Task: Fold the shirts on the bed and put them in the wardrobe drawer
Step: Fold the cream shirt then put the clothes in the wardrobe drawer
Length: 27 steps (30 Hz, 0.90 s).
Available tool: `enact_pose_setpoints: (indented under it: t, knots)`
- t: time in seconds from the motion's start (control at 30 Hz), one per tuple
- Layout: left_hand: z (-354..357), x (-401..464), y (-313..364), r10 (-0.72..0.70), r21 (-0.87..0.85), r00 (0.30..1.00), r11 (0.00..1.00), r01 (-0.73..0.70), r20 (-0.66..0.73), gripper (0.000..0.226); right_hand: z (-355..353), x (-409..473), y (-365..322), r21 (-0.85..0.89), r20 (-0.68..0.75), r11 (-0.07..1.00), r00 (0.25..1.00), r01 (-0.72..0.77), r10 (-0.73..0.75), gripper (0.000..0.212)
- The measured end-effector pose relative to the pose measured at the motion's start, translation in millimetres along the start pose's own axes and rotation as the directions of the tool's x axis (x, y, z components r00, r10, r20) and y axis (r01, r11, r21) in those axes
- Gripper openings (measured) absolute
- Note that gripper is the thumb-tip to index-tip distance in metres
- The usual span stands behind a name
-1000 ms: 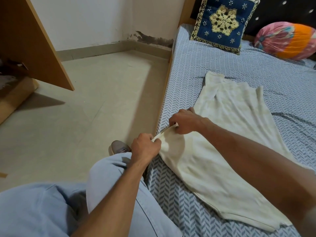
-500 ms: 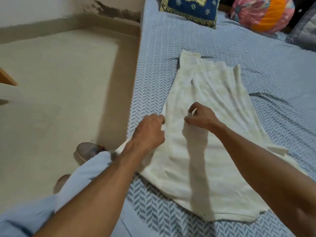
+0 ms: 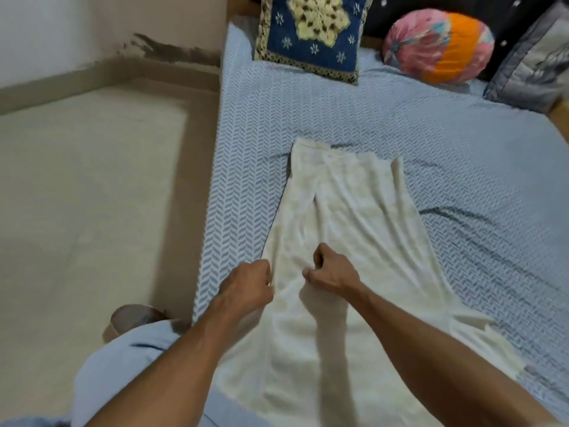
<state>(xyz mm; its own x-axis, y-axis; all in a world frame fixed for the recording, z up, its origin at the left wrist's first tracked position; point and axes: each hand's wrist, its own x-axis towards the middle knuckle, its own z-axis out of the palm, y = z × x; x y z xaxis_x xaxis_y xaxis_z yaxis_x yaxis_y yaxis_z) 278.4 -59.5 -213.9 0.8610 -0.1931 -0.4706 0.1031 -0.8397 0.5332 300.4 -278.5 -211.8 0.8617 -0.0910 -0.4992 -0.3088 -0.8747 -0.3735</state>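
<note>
Both hands are closed on cloth just below the middle of the frame. The left hand (image 3: 246, 288) grips the left edge of the one cream shirt (image 3: 345, 235), fingers curled round the fabric where it has been turned inward; the right hand (image 3: 331, 272), just beside it, pinches a fold of the same shirt between curled fingers and thumb.

The shirt lies flat on the bed (image 3: 462, 167), its long axis running from the lower centre of the frame up toward the centre, leaning slightly left at the top. The narrow end points up-frame toward the pillows; the wider end spreads to the lower right. Wrinkles fan out from the grip.

Three cushions sit along the top of the frame: one blue embroidered cushion (image 3: 311, 38), one pink and orange bolster (image 3: 437, 46) and one grey pillow (image 3: 535, 66) (cut by the right edge). At lower left, one shoe (image 3: 132, 318) shows on the floor (image 3: 86, 211) beside a light blue trouser leg (image 3: 123, 365).
</note>
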Motion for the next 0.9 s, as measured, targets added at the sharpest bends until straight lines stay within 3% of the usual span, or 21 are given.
enact_pose_setpoints:
  t: [0.2,0.33,0.4,0.47,0.53,0.67,0.77,0.9]
  knots:
    - [14,-1,12,-0.11,-0.081,0.98,0.992,0.098,-0.164,0.016,-6,5,16,-0.04,0.062,0.986,0.985,0.161,-0.159,0.037]
    - [17,-5,13,-0.087,-0.085,0.948,0.994,0.064,-0.306,0.015,-16,21,18,0.025,0.126,0.981,0.973,0.193,-0.195,0.033]
    - [11,3,14,-0.04,-0.106,0.928,0.994,0.001,-0.37,0.013,-24,35,19,0.063,0.08,0.974,0.972,0.217,-0.222,0.025]
    - [3,20,17,-0.009,-0.149,0.918,0.987,-0.054,-0.397,0.013,-36,55,17,0.11,-0.054,0.967,0.973,0.229,-0.224,0.016]
    - [-9,47,22,0.008,-0.177,0.916,0.981,-0.086,-0.4,0.019,-52,79,7,0.16,-0.174,0.956,0.96,0.247,-0.219,0.01]
    - [-28,107,33,-0.007,-0.242,0.939,0.967,-0.081,-0.345,0.024,-79,133,-27,0.159,-0.271,0.938,0.927,0.309,-0.26,0.011]
    - [-36,136,35,-0.014,-0.25,0.938,0.965,-0.077,-0.345,0.034,-90,168,-54,0.175,-0.319,0.928,0.911,0.329,-0.263,0.013]
    - [-46,154,22,0.106,-0.18,0.95,0.97,-0.163,-0.293,0.032,-101,216,-89,0.122,-0.321,0.946,0.914,0.301,-0.25,0.029]
